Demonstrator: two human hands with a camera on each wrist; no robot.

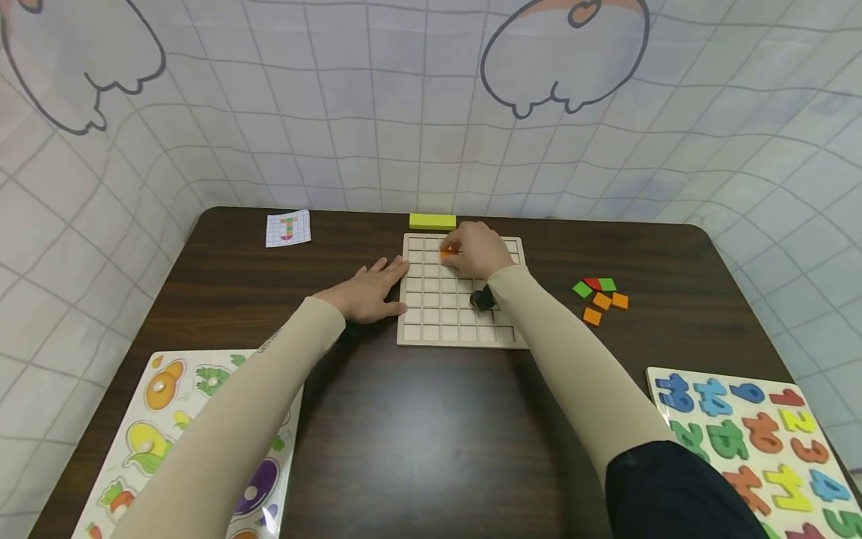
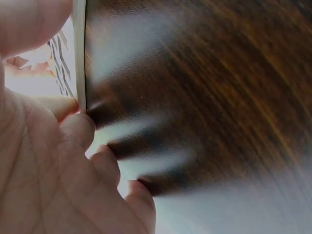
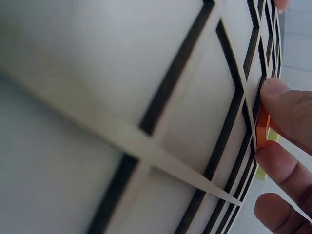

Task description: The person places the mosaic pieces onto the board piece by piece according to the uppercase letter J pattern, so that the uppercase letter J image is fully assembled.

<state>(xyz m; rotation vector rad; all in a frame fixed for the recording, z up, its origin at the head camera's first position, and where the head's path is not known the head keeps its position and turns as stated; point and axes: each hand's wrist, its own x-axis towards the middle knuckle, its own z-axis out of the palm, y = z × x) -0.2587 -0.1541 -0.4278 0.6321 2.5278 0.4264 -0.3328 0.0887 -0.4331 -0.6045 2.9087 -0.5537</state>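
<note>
A pale wooden grid board point(image 1: 431, 314) lies on the dark table. Near its far edge my right hand point(image 1: 480, 251) pinches an orange square tile point(image 3: 263, 127) between thumb and finger, down at a cell of the grid. In the head view only a sliver of that tile shows. My left hand point(image 1: 367, 290) has its fingers spread and touches the board's left edge. The left wrist view shows its fingertips point(image 2: 78, 127) at the board's rim and on the table. Part of the board is hidden under my right hand and forearm.
Several loose red, green and orange tiles point(image 1: 601, 301) lie right of the board. Behind it is a yellow-green bar point(image 1: 432, 221). A pattern card point(image 1: 288, 228) lies far left. A vegetable puzzle board point(image 1: 158, 434) and a number puzzle board point(image 1: 747, 442) lie at the near corners.
</note>
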